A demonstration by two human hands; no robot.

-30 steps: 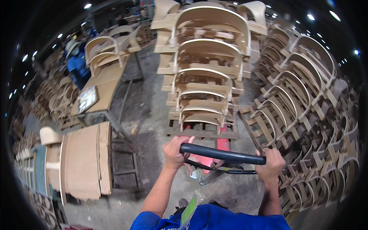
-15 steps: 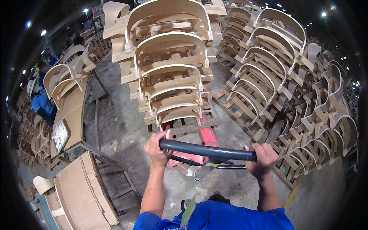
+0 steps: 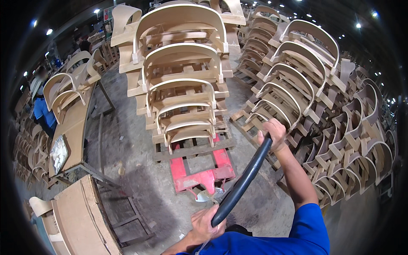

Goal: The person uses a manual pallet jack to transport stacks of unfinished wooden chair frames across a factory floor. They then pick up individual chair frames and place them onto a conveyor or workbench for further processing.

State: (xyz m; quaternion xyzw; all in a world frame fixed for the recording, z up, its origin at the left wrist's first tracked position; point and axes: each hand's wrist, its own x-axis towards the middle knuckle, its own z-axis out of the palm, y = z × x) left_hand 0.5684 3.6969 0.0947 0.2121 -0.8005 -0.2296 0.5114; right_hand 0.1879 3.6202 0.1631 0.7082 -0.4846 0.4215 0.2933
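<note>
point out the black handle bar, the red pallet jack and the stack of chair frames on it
black handle bar [image 3: 246,173], head view, mid-bar
red pallet jack [image 3: 199,178], head view, red body
stack of chair frames [image 3: 182,80], head view, curved front rail

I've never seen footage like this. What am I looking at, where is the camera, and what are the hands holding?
The picture comes from a fisheye camera worn on a person's head, looking down, so straight edges bend near the rim. The two bare arms entering from below are the wearer's own. The left hand and right hand both grip the black handle bar of a red pallet jack. Its forks sit under a pallet carrying a tall stack of curved wooden chair frames. More chair frame stacks stand at the right, on a concrete floor.
</note>
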